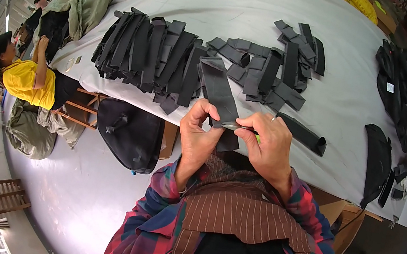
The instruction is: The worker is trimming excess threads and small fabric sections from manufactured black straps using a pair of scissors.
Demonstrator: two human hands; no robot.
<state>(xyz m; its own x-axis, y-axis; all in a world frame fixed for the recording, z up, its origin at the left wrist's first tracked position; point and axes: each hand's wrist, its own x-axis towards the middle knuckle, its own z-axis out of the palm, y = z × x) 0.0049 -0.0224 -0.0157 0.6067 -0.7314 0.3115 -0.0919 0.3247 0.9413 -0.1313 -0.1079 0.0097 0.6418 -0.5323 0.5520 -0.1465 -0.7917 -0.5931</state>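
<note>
The left hand (198,134) pinches the near end of a black fabric strip (218,91) between thumb and fingers, holding it taut and lifted off the table so its edge is presented to the right hand (269,140); the right hand is closed around a small metal tool (238,127) with a green handle tip, probably thread snips, whose point meets the strip's edge just beside the left thumb; the strip's far end rests on the grey-covered table (233,4).

Two heaps of like pieces lie beyond: a long-strip pile (148,54) on the left, a shorter-piece pile (277,67) on the right, too overlapped to count, apparently sorted by length; one folded strip (304,134) lies alone near the right hand; one black bag (130,134) sits under the table edge; one worker in a yellow shirt (24,80) sits well apart at the left.
</note>
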